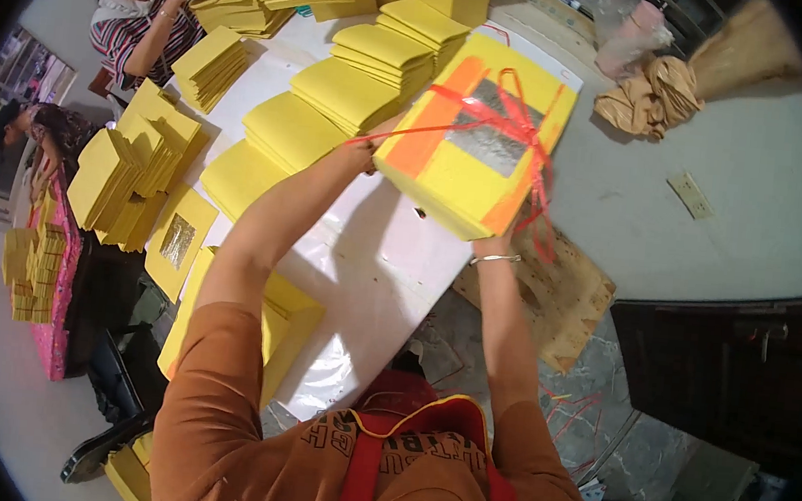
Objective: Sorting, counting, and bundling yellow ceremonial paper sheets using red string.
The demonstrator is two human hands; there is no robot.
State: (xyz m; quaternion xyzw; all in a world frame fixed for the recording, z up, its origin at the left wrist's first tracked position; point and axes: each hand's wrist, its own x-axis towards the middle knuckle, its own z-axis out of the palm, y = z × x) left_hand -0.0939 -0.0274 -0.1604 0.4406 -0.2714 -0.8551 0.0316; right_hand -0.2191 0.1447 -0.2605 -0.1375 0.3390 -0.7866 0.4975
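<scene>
A thick bundle of yellow paper (417, 171) is raised over the table, tilted. Orange bands and a silver foil square mark its top, and red plastic ribbon crosses it in a bow with loose ends. My left hand (379, 142) grips its left side, the fingers mostly hidden behind it. At the near right corner, my right hand (492, 245) holds it from below, fingers out of sight under the bundle. Folded yellow paper stacks (343, 95) lie just left of and beyond my left hand.
More yellow stacks cover the left of the white table (377, 248). A yellow sheet with gold foil (176, 240) lies near the left edge. Two people work beyond, one at a pink-covered table (54, 316). To the right are a wooden board (559, 302), crumpled brown paper (653, 96) and a dark door (724, 374).
</scene>
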